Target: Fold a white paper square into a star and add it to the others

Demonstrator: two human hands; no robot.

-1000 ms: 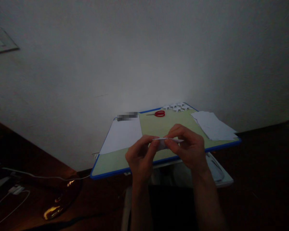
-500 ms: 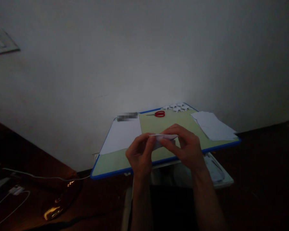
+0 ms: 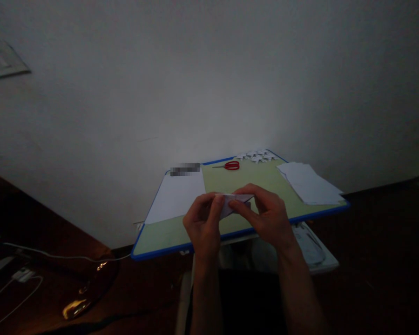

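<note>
Where left hand (image 3: pixel 203 225), loosely curled, pinches: paper (image 3: pixel 226 209)
Right hand (image 3: pixel 270 216): slanting inward, also clamped on it

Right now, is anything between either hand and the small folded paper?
Nothing visible: the left hand and right hand both pinch the folded white paper directly. The red scissors lie beyond them on the tabletop, out of the way.

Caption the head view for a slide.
Left hand and right hand pinch folded white paper at a blue-edged table, red-handled scissors lying beyond.
</note>
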